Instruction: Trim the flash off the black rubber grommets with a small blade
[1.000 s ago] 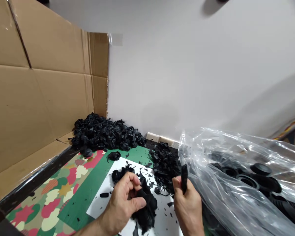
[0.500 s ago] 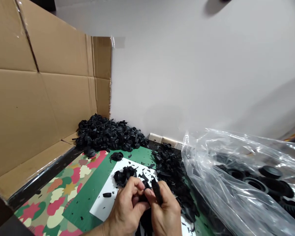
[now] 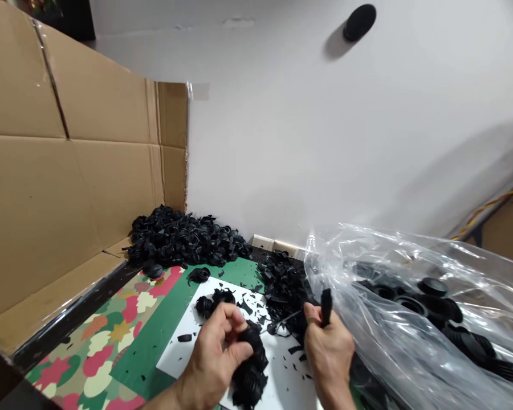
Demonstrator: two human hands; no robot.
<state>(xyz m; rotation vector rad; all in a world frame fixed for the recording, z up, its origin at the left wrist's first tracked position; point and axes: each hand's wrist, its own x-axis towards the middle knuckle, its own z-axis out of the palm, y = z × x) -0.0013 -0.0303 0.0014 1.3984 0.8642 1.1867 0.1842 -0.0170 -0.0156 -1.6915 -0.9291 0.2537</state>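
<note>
In the head view, the left hand (image 3: 211, 356) is curled closed around a clump of black ribbed rings (image 3: 250, 364) low in the centre of the frame, above a white paper sheet (image 3: 175, 359) littered with black scraps. The right hand (image 3: 329, 356) pinches a narrow black strip (image 3: 325, 307) upright between thumb and fingers, just beside a mound of torn black offcuts (image 3: 284, 290). A larger heap of ribbed black pieces (image 3: 183, 239) lies against a brown corrugated cardboard wall (image 3: 68, 142) at the left of the frame, and a clear plastic bag (image 3: 410, 319) of round black discs (image 3: 431, 287) slumps at the lower right. The strip is held only by a narrow pinch, so a slack grip could drop it into the offcuts, where black on black would make it hard to pick out. The bag's loose edge could also slide across the scraps and mix them with its contents.
</note>
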